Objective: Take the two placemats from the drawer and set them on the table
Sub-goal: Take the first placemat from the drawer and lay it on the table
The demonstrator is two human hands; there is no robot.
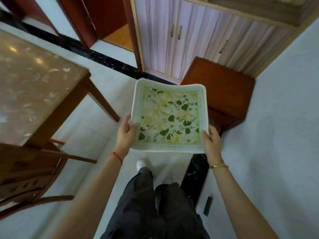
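Note:
A square placemat (170, 116) with a white border and a green and yellow floral print is held flat in the air in front of me. My left hand (126, 133) grips its near left edge, thumb on top. My right hand (212, 140) grips its near right corner. Whether a second placemat lies under the first I cannot tell. The table (34, 83), with a glossy beige patterned top and brown wooden legs, stands to the left. No drawer shows.
A brown wooden chair (29, 173) stands at the lower left by the table. A brown wooden stool (222, 90) sits ahead on the right, before a pale cabinet (189, 35). My legs and white shoes are below on the pale tiled floor.

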